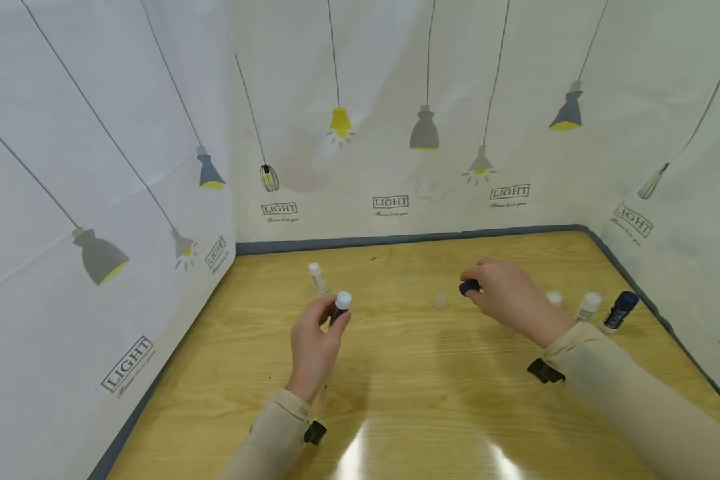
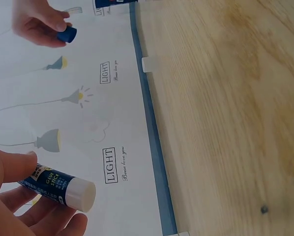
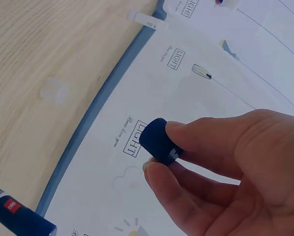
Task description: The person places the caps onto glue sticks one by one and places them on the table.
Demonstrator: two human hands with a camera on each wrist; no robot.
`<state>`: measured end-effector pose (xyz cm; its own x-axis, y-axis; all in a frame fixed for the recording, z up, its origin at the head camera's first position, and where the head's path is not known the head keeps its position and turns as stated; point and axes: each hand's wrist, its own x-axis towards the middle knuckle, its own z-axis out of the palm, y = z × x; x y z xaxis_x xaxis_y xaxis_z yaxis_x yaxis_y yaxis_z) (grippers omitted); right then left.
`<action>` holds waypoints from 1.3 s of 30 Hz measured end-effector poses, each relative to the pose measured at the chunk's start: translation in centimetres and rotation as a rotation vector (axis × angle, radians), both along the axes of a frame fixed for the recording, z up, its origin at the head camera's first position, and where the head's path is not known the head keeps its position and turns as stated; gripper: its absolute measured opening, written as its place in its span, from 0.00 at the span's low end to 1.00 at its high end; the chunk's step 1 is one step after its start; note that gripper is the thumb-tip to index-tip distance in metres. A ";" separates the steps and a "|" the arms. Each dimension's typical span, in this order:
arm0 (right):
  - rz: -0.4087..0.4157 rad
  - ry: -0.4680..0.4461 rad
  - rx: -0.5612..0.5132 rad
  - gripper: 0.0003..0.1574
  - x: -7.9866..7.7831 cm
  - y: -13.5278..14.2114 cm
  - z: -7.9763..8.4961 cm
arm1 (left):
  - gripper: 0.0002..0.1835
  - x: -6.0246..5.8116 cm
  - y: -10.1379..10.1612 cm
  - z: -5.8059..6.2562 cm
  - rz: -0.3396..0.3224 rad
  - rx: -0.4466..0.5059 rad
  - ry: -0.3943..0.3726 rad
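Observation:
My left hand [image 1: 315, 340] grips a glue stick [image 2: 51, 184] with a dark blue label between thumb and fingers, its white end [image 1: 344, 300] pointing up. Over the table's right half, my right hand [image 1: 507, 297] pinches a dark blue cap [image 3: 159, 141] between thumb and fingertips. The cap is apart from the glue stick. Below and left of the right hand, a small translucent cap [image 1: 441, 301] stands on the table. Just beyond the left hand is a slim white tube [image 1: 317, 277].
On the wooden table [image 1: 396, 387], a blue-capped glue stick [image 1: 621, 311], a white-topped tube [image 1: 589, 305] and another white top [image 1: 554, 298] stand near the right edge, partly behind the right forearm. Cloth walls [image 1: 336, 187] printed with lamps enclose the back and sides.

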<state>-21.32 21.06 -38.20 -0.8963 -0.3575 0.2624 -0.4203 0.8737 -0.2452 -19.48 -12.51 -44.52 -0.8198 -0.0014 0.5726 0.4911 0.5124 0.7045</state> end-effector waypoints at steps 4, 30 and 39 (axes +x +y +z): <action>0.010 0.026 -0.012 0.14 0.3 -0.6 0.4 | 0.17 0.1 0.3 -0.2 -0.019 0.010 -0.003; 0.111 0.124 -0.101 0.13 0.7 -3.9 2.3 | 0.17 0.7 3.1 -0.9 -0.061 -0.071 -0.042; 0.185 0.161 -0.131 0.15 1.2 -4.7 2.8 | 0.17 0.8 3.8 -0.7 -0.081 -0.089 -0.007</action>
